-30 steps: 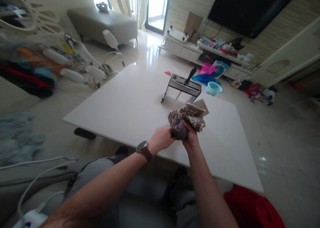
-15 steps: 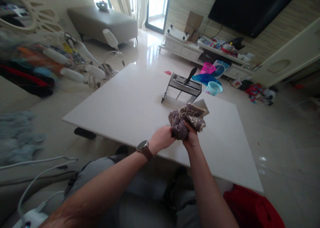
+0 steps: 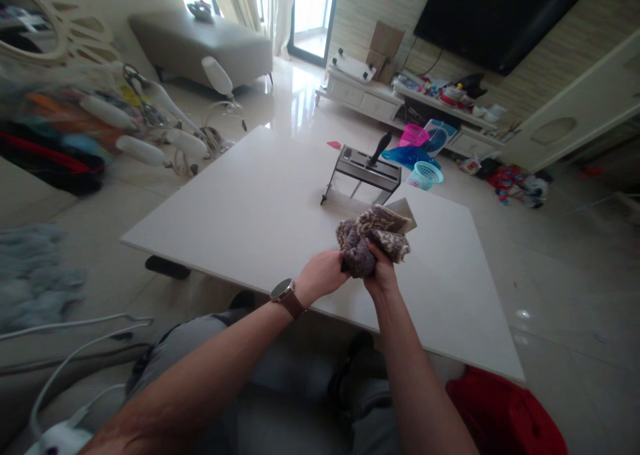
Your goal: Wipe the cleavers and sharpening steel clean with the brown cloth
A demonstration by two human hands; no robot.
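Observation:
My right hand (image 3: 384, 274) is closed round a bunched brown and cream towel (image 3: 383, 228), held above the white table. From the towel's far side sticks a flat grey metal blade (image 3: 404, 212) with a straight edge, like that of a broad kitchen knife. My left hand (image 3: 325, 273), with a watch on its wrist, is closed at the towel's near left side. A bit of dark handle shows by its fingers; the rest is hidden. Just beyond the towel stands a metal and clear rack (image 3: 361, 172), with a black handle (image 3: 381, 148) rising from its top.
The white table (image 3: 240, 202) spreads before me. Past its far edge are a turquoise basket (image 3: 425, 174), a pink basket (image 3: 414, 135) and a blue bag (image 3: 407, 156). A red thing (image 3: 500, 415) lies below the table at the right. A white lamp (image 3: 143, 150) stands left.
Both hands keep their hold, with the towel and blade almost unmoved. The whole view has shifted very slightly.

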